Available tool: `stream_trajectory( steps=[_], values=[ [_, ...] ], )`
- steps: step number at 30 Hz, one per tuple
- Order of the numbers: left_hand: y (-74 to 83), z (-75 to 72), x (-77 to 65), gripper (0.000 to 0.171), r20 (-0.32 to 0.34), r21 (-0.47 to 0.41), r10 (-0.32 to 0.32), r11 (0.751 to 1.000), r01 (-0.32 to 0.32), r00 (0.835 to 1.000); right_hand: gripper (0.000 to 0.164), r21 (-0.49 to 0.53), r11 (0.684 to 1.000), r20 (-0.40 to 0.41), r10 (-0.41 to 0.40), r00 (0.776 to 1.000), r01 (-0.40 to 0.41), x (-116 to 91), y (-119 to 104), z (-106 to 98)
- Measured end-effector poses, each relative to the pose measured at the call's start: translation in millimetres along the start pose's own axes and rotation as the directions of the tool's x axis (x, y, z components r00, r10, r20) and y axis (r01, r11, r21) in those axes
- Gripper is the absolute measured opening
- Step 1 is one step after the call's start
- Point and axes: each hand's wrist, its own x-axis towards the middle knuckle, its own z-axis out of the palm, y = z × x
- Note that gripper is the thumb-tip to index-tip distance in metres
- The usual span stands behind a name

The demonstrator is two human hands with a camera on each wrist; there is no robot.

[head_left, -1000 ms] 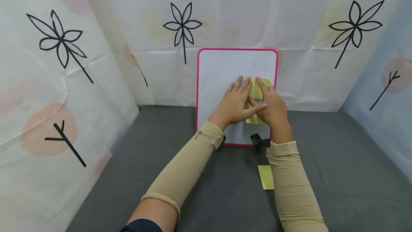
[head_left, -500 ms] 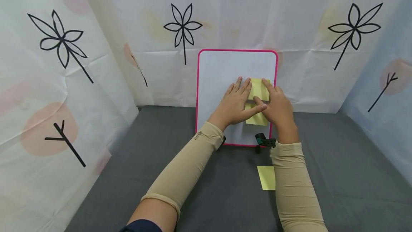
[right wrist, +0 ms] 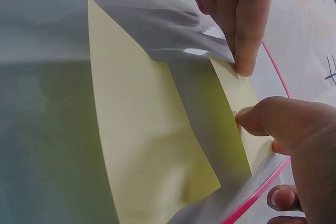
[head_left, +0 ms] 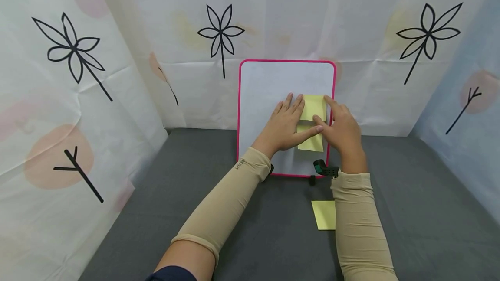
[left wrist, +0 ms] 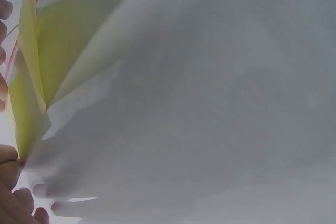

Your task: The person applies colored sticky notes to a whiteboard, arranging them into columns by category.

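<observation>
A pink-edged whiteboard leans upright at the back. Two yellow sticky notes are on it, the upper note above the lower note. My left hand lies spread on the board, fingertips at the upper note's left edge, thumb over the lower note. With its index finger, my right hand touches the upper note's top right corner; its thumb touches near the bottom edge. In the right wrist view the lower sticky note stands partly away from the board. Fingers show only at the left edge of the left wrist view.
Another yellow sticky note lies on the dark grey table, partly hidden by my right sleeve. A white patterned cloth hangs behind and at the sides. A small black object stands at the board's bottom edge.
My right hand has slid rightward across the upper note to its right edge, uncovering more of both notes. My left hand has stayed in place.
</observation>
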Motion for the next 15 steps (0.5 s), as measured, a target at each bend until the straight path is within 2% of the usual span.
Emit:
stream_trajectory(
  steps=[7,11,15],
  values=[
    [0.1,1.0,-0.5,0.103,-0.001,-0.001,0.000,1.000,0.000,1.000,0.074,0.009,1.000,-0.001,0.001,1.000,-0.001,-1.4,-1.7,-0.7],
    [-0.1,1.2,-2.6,0.103,-0.005,0.002,-0.002,1.000,0.002,1.000,0.066,0.030,0.998,-0.091,-0.048,0.995,0.051,-0.4,-3.5,1.3],
    [-0.1,0.9,-7.4,0.104,-0.004,0.010,0.000,1.000,0.000,1.000,0.056,0.039,0.993,-0.192,-0.103,0.976,0.112,0.1,-4.4,3.1]
  ],
)
